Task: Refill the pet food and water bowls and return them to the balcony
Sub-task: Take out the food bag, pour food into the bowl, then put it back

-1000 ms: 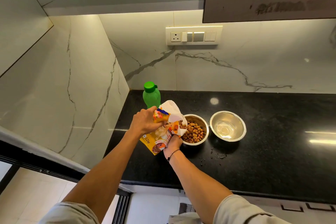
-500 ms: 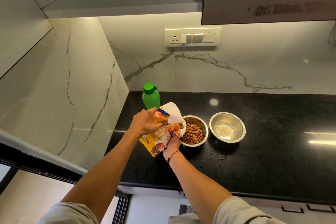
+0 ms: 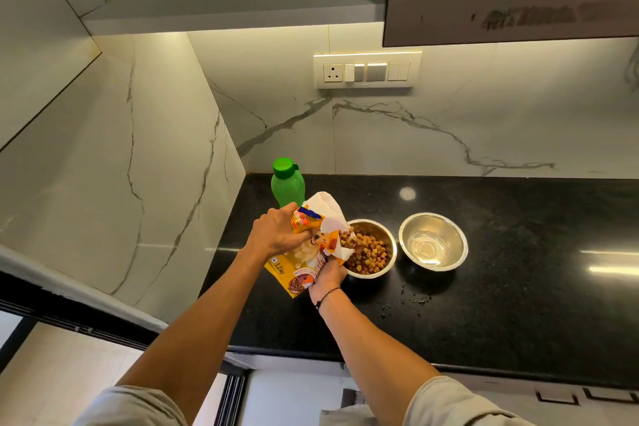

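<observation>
Both hands, left point(image 3: 276, 235) and right point(image 3: 327, 278), clamp the tilted bag point(image 3: 304, 258) over the kibble bowl point(image 3: 371, 249), hiding its left rim. Bottle point(image 3: 287, 183) behind; water bowl point(image 3: 433, 241) beside.

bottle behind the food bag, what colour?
Green bottle, cap included; head view.

Fingers of the left hand point(image 3: 276, 235) curled out of sight around the yellow food bag point(image 3: 304, 263); right hand point(image 3: 328, 275) palm hidden against the bag's underside. Lower body of the green bottle point(image 3: 287, 183) covered by hand and bag. Near-left rim of the food bowl point(image 3: 371, 247) masked by the bag's mouth. Print on the bag too small to read, apart from a weight mark. Dark specks point(image 3: 411, 301) on the surface too small to identify. Both sleeves cut off by the bottom edge; surface point(image 3: 518, 287) cut by the right edge.
</observation>
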